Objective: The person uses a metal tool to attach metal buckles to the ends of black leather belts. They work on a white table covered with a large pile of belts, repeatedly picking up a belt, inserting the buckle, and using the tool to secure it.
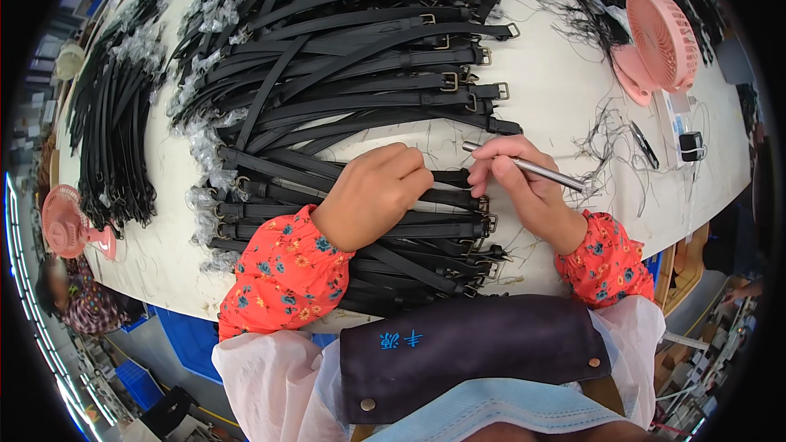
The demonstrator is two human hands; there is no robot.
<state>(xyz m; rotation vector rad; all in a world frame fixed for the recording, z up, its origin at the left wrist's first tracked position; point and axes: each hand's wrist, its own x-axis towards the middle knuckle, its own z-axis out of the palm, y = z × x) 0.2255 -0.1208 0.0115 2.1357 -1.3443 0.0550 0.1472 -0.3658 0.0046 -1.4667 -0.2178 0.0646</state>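
Black belt-like straps with metal buckles lie in a thick pile across the white table, their buckle ends mostly toward the right. Over the nearer straps, my left hand is closed, fingers curled; what they grip, if anything, is hidden. Just to its right, my right hand holds a slim silver pen-shaped tool between thumb and fingers, slanting down to the right. Its fingertips are beside the buckle ends of the nearer straps. Clear plastic wrapping bunches around the straps' left ends.
One pink fan stands at the far right, another pink fan at the left edge. Loose black threads, a small black hand tool and a black adapter lie right. Another strap bundle lies left.
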